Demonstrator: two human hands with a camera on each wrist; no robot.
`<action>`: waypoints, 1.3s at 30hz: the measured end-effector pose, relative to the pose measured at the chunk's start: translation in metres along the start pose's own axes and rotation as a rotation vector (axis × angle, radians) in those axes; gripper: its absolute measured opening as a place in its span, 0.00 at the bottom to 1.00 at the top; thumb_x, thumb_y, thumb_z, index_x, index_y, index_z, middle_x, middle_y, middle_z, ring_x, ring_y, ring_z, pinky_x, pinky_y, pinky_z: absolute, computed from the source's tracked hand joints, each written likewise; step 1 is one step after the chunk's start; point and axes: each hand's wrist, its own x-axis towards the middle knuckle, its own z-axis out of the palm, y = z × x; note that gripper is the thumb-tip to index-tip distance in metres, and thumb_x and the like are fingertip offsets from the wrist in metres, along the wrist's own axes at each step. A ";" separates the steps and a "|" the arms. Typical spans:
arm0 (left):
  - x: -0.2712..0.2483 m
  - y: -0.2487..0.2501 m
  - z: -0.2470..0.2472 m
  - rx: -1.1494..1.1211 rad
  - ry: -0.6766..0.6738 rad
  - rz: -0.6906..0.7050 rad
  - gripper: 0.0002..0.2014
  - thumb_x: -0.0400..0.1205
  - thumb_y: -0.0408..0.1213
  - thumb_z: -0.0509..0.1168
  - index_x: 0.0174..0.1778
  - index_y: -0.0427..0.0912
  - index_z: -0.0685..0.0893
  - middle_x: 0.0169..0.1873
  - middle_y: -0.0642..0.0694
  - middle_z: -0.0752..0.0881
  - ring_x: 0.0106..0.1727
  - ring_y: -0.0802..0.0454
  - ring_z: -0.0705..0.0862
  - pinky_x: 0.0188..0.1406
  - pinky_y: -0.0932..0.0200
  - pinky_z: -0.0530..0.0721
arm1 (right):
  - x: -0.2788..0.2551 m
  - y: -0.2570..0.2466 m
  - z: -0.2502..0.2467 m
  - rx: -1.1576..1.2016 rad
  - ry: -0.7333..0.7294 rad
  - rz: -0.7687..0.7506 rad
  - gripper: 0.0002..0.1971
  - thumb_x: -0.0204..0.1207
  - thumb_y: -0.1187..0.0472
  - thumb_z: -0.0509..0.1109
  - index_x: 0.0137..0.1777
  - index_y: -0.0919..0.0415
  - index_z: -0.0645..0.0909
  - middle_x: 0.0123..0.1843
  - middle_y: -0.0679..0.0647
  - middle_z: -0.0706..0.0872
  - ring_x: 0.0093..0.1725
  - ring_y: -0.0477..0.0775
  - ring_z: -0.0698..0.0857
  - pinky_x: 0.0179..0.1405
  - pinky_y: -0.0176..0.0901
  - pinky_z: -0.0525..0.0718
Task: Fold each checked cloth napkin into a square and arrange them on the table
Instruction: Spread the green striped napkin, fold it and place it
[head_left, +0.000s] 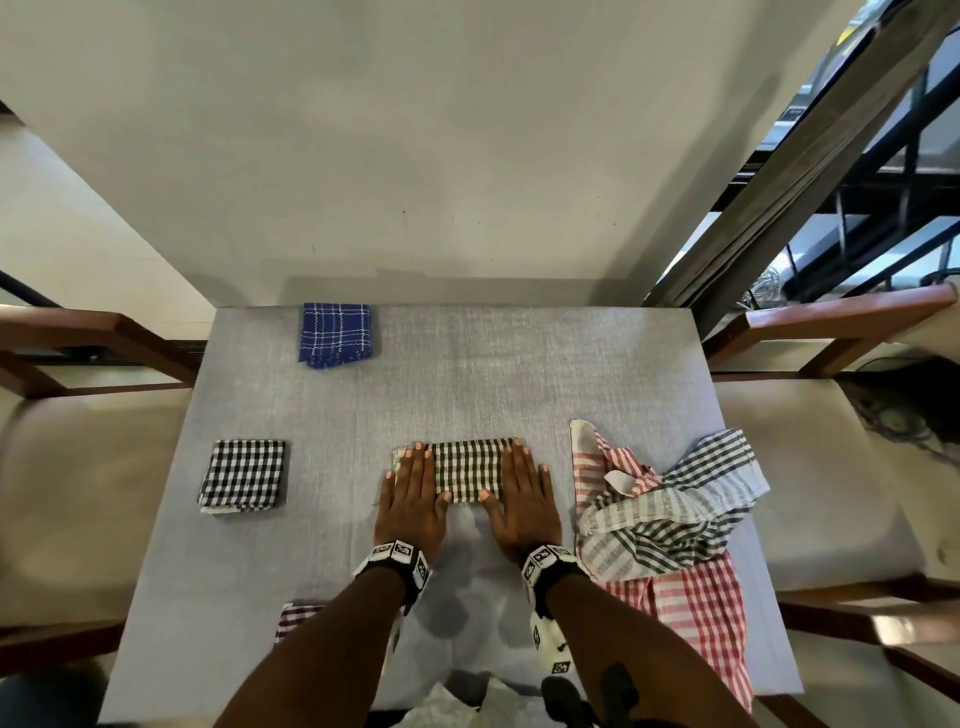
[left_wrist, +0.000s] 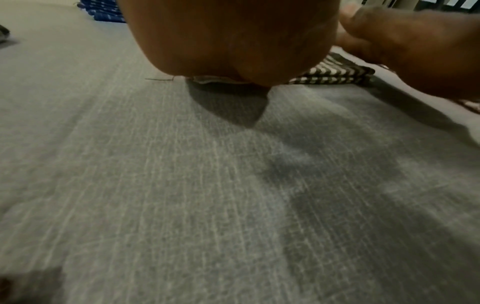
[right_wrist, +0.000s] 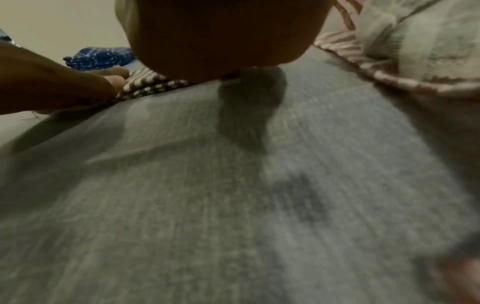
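The tabletop (head_left: 467, 374) is a pale grey-blue weave. The napkin under the hands (head_left: 467, 470) is black-and-white check, like the folded square (head_left: 243, 475) at left. The far napkin (head_left: 335, 333) is blue with white lines. In the pile lie a red-and-white check (head_left: 696, 613) and a grey-and-white stripe (head_left: 670, 519). A maroon check (head_left: 293, 618) peeks out by the left forearm.

The right hand (right_wrist: 223, 39) lies flat on the folded checked napkin (right_wrist: 153, 84); the left hand (right_wrist: 52, 86) presses its other end; a blue napkin (right_wrist: 101, 57) lies beyond.
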 end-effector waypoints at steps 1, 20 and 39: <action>-0.001 0.001 -0.001 -0.008 0.002 -0.006 0.33 0.84 0.51 0.44 0.83 0.37 0.57 0.84 0.41 0.57 0.84 0.45 0.55 0.82 0.43 0.48 | -0.001 -0.004 -0.004 0.014 0.012 0.017 0.39 0.84 0.36 0.35 0.88 0.62 0.45 0.89 0.57 0.43 0.87 0.52 0.40 0.85 0.59 0.46; 0.001 0.005 -0.005 -0.095 -0.065 0.096 0.39 0.83 0.64 0.33 0.85 0.43 0.42 0.83 0.47 0.37 0.85 0.51 0.37 0.83 0.51 0.39 | 0.000 -0.015 0.001 0.115 0.012 -0.075 0.37 0.85 0.38 0.35 0.87 0.60 0.49 0.89 0.54 0.46 0.87 0.50 0.42 0.86 0.56 0.47; 0.048 0.077 -0.059 -0.679 -0.187 -0.278 0.15 0.85 0.30 0.55 0.64 0.31 0.82 0.65 0.34 0.83 0.66 0.40 0.80 0.64 0.55 0.73 | 0.057 -0.019 -0.041 0.414 -0.071 0.629 0.20 0.79 0.54 0.67 0.69 0.61 0.76 0.66 0.61 0.79 0.64 0.64 0.81 0.64 0.53 0.79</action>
